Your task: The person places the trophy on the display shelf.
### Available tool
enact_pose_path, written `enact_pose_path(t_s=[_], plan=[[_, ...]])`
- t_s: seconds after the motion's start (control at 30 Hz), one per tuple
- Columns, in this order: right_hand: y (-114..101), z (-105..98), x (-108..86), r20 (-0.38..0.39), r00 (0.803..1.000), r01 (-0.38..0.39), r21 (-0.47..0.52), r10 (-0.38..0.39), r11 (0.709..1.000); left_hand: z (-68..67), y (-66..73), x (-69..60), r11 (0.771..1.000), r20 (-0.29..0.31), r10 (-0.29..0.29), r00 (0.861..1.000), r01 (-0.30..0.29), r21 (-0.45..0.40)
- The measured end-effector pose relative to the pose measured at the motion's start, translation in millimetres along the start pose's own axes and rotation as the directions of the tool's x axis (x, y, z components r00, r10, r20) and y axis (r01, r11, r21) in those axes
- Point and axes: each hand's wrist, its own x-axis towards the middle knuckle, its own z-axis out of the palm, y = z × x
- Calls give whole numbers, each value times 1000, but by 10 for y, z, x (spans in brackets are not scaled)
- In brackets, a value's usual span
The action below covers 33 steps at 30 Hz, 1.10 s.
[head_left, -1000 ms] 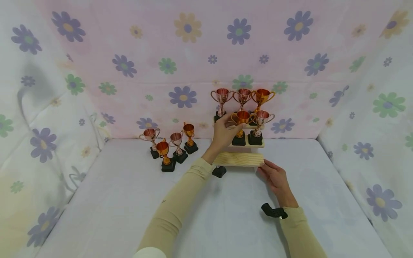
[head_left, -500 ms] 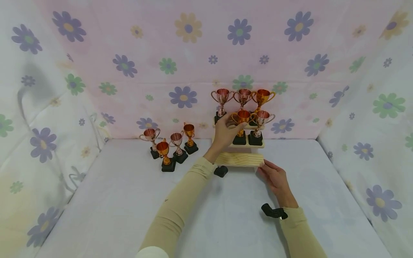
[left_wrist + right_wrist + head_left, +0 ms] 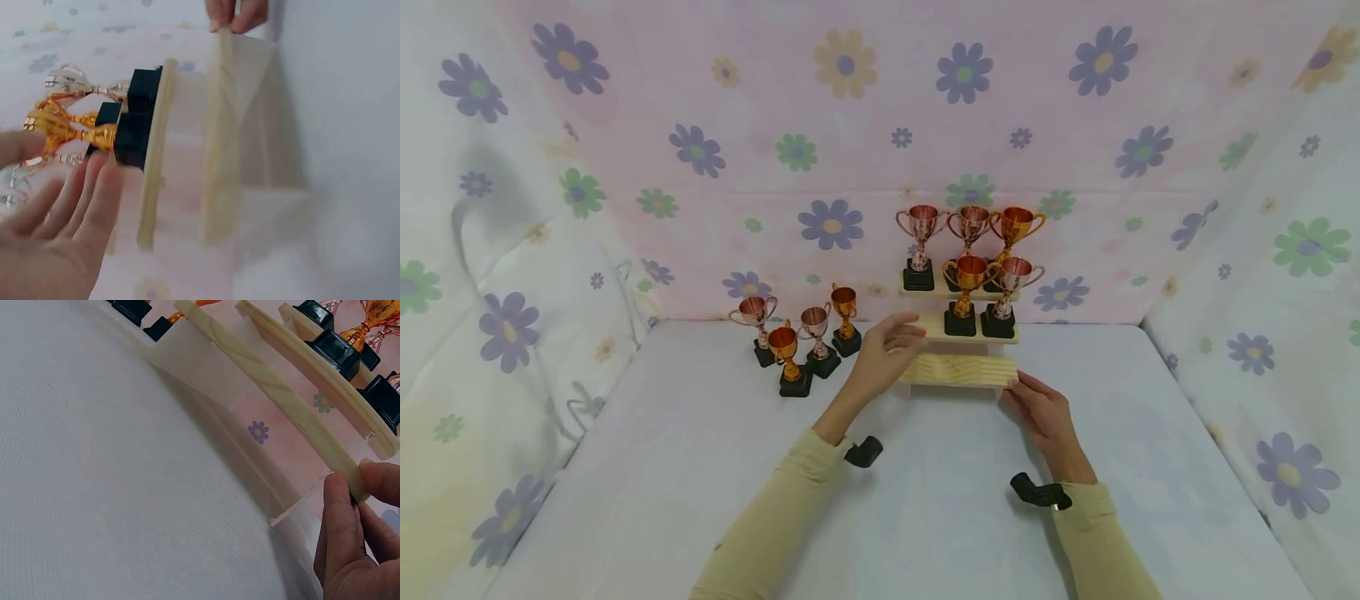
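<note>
"What are those fingers doing?"

"On the right hand (image 3: 1043,417) they're pinching the right end of the lowest board (image 3: 962,369), thumb against one face. On the left hand (image 3: 883,354) they're bending loosely, lying side by side, with the thumb standing well apart."

"And where's that left hand hanging?"

"By the left ends of the lowest board and the middle board (image 3: 931,325). I can't tell whether it's touching wood. It's staying just clear of the gold trophy (image 3: 967,275), which is standing upright midway along the middle board."

"Is anything getting in the way?"

"That gold trophy and the pink trophy (image 3: 1017,273) on its right are partly hiding the top row behind: a left pink cup (image 3: 921,223), a centre pink cup (image 3: 974,222) and a rear gold cup (image 3: 1017,222), all standing on the top board (image 3: 925,294). The left hand is covering part of the lowest board from above."

"And farther out?"

"Four more trophies (image 3: 815,321), two pink and two gold, are standing in a cluster on the white bench (image 3: 925,500), left of the boards. Flowered cloth (image 3: 737,108) is hanging behind everything."
</note>
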Motion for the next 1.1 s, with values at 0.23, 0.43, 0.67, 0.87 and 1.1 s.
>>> enact_pose_path(t_s=[0.23,0.43,0.67,0.87,1.1], plan=[[-3,29,17,-1,1000,-7,-6,7,1000,-605,-198,-666,988,390,-110,914,57,145],[-28,2,38,9,1000,-4,1,4,1000,-1119,-366,-1045,982,335,-188,923,172,77],[-38,0,20,5,1000,-28,32,28,999,-1685,-462,-1371,967,72,-248,966,243,74],[-17,29,11,7,999,-38,35,38,999,-1963,-456,-1566,965,-280,-199,939,237,110],[-28,1,-23,8,999,-31,41,31,999,-2004,-446,-1437,996,-613,-62,788,88,12]])
